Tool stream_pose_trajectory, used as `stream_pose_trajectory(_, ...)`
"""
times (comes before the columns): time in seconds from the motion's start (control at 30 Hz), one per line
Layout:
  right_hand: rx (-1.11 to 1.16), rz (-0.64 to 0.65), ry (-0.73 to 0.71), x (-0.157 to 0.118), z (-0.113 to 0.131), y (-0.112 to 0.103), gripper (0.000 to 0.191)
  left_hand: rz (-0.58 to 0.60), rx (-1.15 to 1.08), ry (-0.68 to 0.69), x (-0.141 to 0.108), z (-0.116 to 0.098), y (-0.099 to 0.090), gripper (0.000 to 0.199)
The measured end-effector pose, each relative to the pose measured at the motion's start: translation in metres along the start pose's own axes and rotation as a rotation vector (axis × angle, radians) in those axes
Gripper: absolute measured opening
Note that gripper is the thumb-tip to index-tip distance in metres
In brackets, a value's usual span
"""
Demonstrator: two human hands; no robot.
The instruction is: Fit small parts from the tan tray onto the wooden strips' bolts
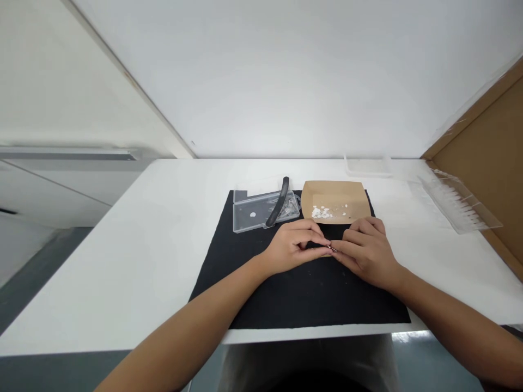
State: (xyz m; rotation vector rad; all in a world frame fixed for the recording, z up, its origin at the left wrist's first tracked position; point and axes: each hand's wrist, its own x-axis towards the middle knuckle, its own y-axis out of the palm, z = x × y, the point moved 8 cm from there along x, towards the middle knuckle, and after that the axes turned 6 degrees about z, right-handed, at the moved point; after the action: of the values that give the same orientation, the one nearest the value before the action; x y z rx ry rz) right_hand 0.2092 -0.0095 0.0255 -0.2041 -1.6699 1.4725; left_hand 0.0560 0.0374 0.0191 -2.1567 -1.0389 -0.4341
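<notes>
left hand (pixel 292 245) and right hand (pixel 370 253) together at the fingertips, pinching one tiny shiny piece (pixel 332 249).
the piece, too small to identify, sits between both hands' fingertips over a black mat (pixel 318 305) on the white surface (pixel 122 261); beyond and between the hands is a brown paperboard tray (pixel 339 188) with white flakes (pixel 321 213) in it, and beyond the left hand a clear plastic case (pixel 244 219), a black curved strip (pixel 278 202) lying across it.
</notes>
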Motion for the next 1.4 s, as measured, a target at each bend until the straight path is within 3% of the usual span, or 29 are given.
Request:
stream_pose_trajectory(0.5,-0.062,-0.001,-0.009,0.001,0.006,0.000,0.008,-0.039,-0.073,-0.101,-0.004,0.000,0.005,0.008)
stream_pose_trajectory(0.8,-0.083,0.021,-0.001,0.001,0.005,-0.001,0.010,-0.026,0.003,-0.018,-0.004,-0.005,0.002,0.011)
stream_pose_trajectory(0.97,-0.016,0.038,0.014,-0.001,0.001,0.003,0.003,0.041,0.016,0.008,-0.004,-0.007,0.004,0.010)
stream_pose_trajectory(1.17,0.077,0.069,0.002,0.001,0.001,0.003,0.015,0.129,0.089,0.047,-0.007,-0.010,0.004,0.011)
stream_pose_trajectory(1.4,0.135,0.053,-0.003,0.000,0.001,0.006,0.009,0.179,0.236,0.059,-0.010,-0.013,0.006,0.012)
